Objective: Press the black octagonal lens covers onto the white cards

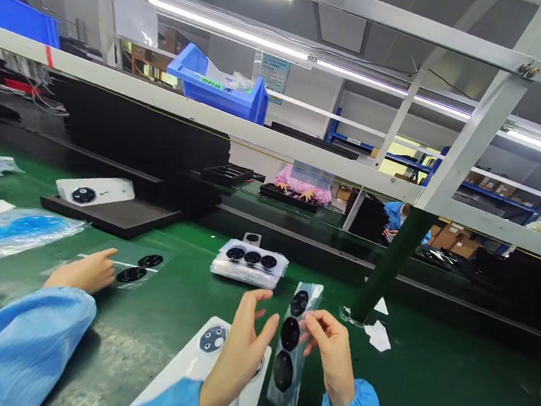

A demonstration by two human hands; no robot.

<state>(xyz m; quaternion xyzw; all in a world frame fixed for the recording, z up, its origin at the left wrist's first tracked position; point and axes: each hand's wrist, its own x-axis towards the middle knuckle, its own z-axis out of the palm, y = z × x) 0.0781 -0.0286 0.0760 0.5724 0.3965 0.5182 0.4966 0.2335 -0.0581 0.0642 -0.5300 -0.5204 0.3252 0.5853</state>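
So the whole green bench (425, 381) is covered in camera-lens bits. Far left there's a black tray (122, 218) with a white cover sitting on it. Near centre a white back cover (180, 372) lies flat, partly under the person's arm. A stack of strips (249, 267) sits a bit farther back.

The thing being worked is the clear strip (287, 356) with three black discs, held upright just right of the back cover. The right hand (333, 354) pinches its right edge between thumb and fingers. The left hand (236, 351) is loose with fingers spread right beside the strip; can't tell if it touches.

A co-worker's hand (85, 271) rests on another strip on the left.

Looks to me like the pick-a-disc-off-the-film stage. Getting one free calls for a steady pinch and a careful fingertip at the disc's edge.
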